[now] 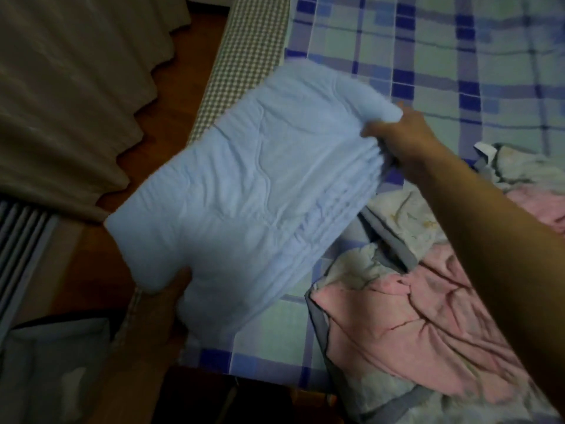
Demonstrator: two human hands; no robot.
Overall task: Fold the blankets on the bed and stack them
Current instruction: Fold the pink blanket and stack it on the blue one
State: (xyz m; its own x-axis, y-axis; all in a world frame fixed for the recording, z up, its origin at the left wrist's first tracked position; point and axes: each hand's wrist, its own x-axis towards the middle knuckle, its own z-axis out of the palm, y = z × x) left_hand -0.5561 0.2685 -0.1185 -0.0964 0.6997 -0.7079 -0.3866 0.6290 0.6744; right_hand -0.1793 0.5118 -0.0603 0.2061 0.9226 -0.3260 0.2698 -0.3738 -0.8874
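Being soft and light, the folded blanket (244,194) at frame centre is gripped at opposite ends by the left hand (171,289) and right hand (403,133), and is best supported from below.

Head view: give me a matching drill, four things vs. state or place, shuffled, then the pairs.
Things:
1. light blue blanket
2. pink blanket
3. plaid bedsheet
4. curtain

States or places:
A. hangs at the left, above the wooden floor
B. folded, held up by the left hand and the right hand
C. crumpled, unfolded on the bed
D. spread flat over the mattress

Pairs: 1-B, 2-C, 3-D, 4-A
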